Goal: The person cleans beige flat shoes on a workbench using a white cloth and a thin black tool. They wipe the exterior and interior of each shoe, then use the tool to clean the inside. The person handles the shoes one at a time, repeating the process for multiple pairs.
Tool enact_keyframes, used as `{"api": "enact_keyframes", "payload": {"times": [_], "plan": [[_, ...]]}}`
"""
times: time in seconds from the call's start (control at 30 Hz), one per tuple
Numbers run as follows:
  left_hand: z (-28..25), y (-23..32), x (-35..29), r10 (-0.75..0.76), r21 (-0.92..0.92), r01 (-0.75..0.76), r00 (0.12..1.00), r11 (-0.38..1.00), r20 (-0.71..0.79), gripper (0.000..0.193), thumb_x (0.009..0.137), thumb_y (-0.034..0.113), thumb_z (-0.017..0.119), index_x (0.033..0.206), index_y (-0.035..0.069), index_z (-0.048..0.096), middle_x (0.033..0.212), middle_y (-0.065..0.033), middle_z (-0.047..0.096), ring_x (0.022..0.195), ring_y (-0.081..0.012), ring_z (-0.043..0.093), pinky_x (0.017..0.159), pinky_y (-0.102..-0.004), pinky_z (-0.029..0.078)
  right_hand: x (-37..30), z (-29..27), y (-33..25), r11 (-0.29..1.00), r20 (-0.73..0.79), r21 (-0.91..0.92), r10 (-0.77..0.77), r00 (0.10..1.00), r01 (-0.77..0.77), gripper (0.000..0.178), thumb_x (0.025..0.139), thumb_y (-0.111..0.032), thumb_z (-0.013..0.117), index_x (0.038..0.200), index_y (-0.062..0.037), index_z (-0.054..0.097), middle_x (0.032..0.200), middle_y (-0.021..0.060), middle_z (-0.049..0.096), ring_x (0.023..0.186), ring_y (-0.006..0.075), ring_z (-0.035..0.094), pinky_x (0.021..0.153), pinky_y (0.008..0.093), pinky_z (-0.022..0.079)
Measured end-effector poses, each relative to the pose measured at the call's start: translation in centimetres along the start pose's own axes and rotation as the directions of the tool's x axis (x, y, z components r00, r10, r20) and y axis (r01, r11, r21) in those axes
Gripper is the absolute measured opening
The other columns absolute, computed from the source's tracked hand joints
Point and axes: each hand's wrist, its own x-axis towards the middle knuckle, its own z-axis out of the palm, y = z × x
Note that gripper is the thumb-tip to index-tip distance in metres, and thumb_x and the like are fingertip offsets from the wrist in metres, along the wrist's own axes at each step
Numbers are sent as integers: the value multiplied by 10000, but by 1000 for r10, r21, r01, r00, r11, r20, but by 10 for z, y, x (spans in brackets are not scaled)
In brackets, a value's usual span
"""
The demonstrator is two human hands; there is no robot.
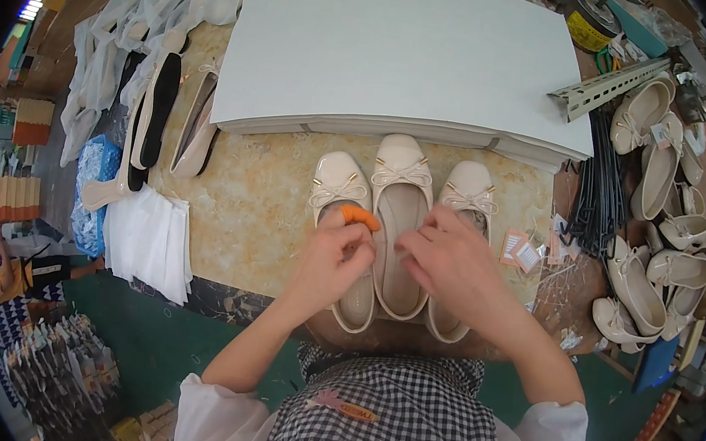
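Observation:
Three cream ballet flats with thin bows stand side by side, toes away from me. Over the left shoe (355,305) is my left hand (328,257), its fingers curled in and an orange finger cover (359,216) on one of them. My right hand (460,262) hovers over the right shoe (470,187) and the edge of the middle shoe (397,290), fingers bent and drawn together. Between the hands, the middle shoe's insole shows. Whatever either hand pinches, if anything, is hidden or too small to make out.
Behind the shoes lies a stack of large white sheets (405,54). White tissue papers (149,238) and dark-soled flats (158,110) are on the left. To the right are paper tags (526,250), a bundle of black strips (599,190) and a pile of cream flats (647,286).

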Motion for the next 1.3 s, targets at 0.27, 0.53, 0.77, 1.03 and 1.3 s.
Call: {"api": "enact_keyframes", "payload": {"times": [0.27, 0.53, 0.77, 1.03, 1.3], "plan": [[10, -14, -2, -340, -833, 385, 905, 397, 256, 190, 933, 162, 577, 880, 5, 670, 806, -30, 661, 688, -69, 579, 577, -222, 468, -13, 17, 10, 953, 190, 260, 109, 976, -156, 189, 806, -163, 674, 933, -24, 661, 806, 100, 647, 810, 257, 611, 741, 345, 497], [16, -7, -4, -343, -637, 267, 939, 723, 5, 160, 919, 71, 589, 1040, 15, 677, 883, -42, 686, 760, -69, 601, 668, -220, 499, -13, 14, 15, 520, 396, 700, 288, 872, -490, 177, 876, -106, 664, 1028, -17, 661, 843, 38, 676, 730, 81, 610, 653, 236, 496], [14, -9, -7, -288, -516, 249, 958, 820, 6, 148, 884, 45, 627, 1007, -3, 695, 845, -40, 692, 740, -59, 605, 654, -195, 479, -10, 26, 7, 485, 211, 758, 452, 867, -437, 110, 846, -83, 690, 917, 2, 687, 859, 48, 684, 788, 101, 642, 694, 236, 511], [18, -18, -9, -213, -429, 180, 977, 885, -30, 135, 843, 54, 661, 963, 16, 710, 812, -34, 672, 625, -57, 560, 568, -199, 440, -9, 42, 20, 348, 179, 848, 521, 834, -400, 101, 830, -76, 704, 900, -5, 691, 850, 41, 687, 770, 93, 633, 705, 233, 506], [11, -19, -7, -194, -323, 193, 981, 927, 30, 141, 848, 44, 640, 969, 0, 699, 831, -63, 672, 661, -79, 592, 599, -211, 463, -3, 30, 17, 460, 266, 734, 481, 835, -499, 130, 817, -104, 717, 892, -2, 688, 793, 34, 684, 744, 78, 628, 659, 226, 504]]}}
